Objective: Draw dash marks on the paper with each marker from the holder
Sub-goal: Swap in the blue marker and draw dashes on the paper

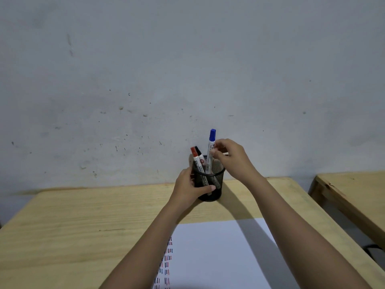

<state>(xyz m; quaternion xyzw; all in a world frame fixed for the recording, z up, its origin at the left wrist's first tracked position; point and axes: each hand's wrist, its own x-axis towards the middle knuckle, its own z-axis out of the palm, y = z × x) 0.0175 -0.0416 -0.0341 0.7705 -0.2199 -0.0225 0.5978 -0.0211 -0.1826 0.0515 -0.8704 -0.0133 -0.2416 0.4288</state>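
Right hand [230, 158] reaching forward, arm extended, fingertips [214, 152] pinched on the white barrel of the blue-capped marker [210, 152], upright and half inside the black wire-mesh cylindrical holder [209, 181]. Left hand [190, 187] wrapped around the holder wall, thumb across its front. Red-capped marker [194, 156] and black-capped marker [199, 154] leaning just left of the pinch. White paper sheet [218, 253] with red, blue and black dashes [166, 261] below both wrists. Advised: straight vertical travel, holder braced, neighbouring markers untouched.
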